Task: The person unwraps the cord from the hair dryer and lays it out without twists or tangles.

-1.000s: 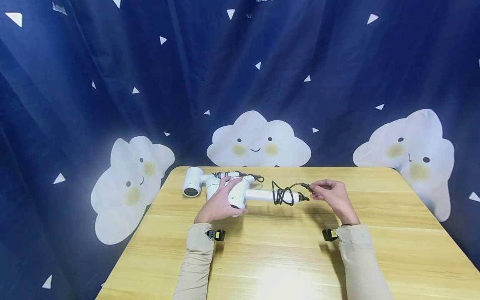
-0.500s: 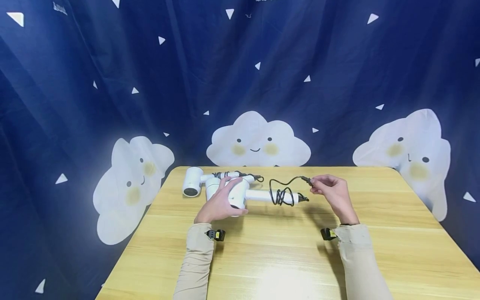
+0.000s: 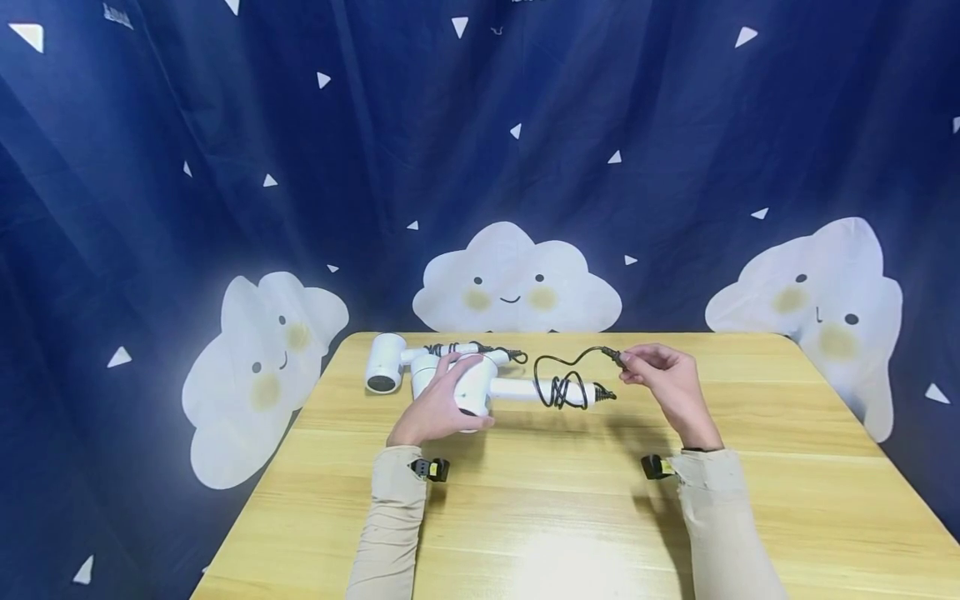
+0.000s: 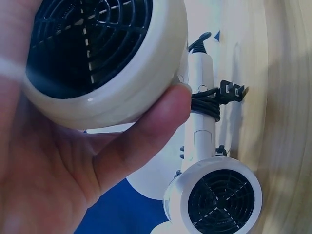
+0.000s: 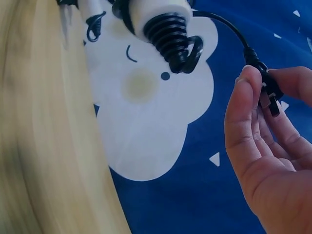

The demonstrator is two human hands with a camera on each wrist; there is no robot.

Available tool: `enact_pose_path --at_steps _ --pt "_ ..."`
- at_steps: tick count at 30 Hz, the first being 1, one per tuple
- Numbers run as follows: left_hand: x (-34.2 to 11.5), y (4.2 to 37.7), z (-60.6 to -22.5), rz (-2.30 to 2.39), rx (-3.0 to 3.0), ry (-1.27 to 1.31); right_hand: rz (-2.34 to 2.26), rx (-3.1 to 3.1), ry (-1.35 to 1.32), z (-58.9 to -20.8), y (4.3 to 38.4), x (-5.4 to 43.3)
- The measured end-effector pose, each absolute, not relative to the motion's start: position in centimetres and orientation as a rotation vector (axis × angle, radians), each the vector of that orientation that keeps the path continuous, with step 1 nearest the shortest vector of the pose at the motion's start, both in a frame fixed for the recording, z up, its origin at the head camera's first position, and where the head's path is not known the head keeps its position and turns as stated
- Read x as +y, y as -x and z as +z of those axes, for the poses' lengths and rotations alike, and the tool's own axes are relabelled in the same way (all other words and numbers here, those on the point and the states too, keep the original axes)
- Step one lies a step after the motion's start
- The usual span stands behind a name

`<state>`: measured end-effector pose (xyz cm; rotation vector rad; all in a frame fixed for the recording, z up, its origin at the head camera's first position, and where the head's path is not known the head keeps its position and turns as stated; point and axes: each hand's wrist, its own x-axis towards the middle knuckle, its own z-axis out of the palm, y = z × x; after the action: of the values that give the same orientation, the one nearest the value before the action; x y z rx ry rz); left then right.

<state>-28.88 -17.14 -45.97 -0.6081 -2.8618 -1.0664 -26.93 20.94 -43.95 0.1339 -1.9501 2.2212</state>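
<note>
My left hand (image 3: 438, 410) grips the round head of a white hair dryer (image 3: 474, 388), fingers over the top and thumb along the near side. Its black grille (image 4: 92, 48) fills much of the left wrist view. The handle (image 3: 517, 389) points right, with a black cord (image 3: 561, 392) looped loosely round its end. At the right, my right hand (image 3: 670, 392) pinches the plug (image 5: 271, 90) between thumb and fingertips, its two flat prongs showing. A length of cord arches from the plug back to the loops.
Behind the held dryer lie two more white hair dryers, one at the far left (image 3: 386, 367) and one (image 3: 424, 372) partly hidden by my left hand. Their cords are wound on the handles. The wooden table (image 3: 570, 500) ends at a dark blue cloud-print curtain (image 3: 480, 150).
My right hand has risen slightly with the plug, drawing a longer, wider arc of cord off the loops round the handle. My left hand stays put on the dryer.
</note>
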Motion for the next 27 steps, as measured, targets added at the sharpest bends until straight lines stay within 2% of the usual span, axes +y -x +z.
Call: enact_pose_path --at_steps 27 --pt "-17.7 29.0 -45.8 -1.097 -2.870 0.570 2.229 -1.999 -0.377 -42.3 25.8 20.6"
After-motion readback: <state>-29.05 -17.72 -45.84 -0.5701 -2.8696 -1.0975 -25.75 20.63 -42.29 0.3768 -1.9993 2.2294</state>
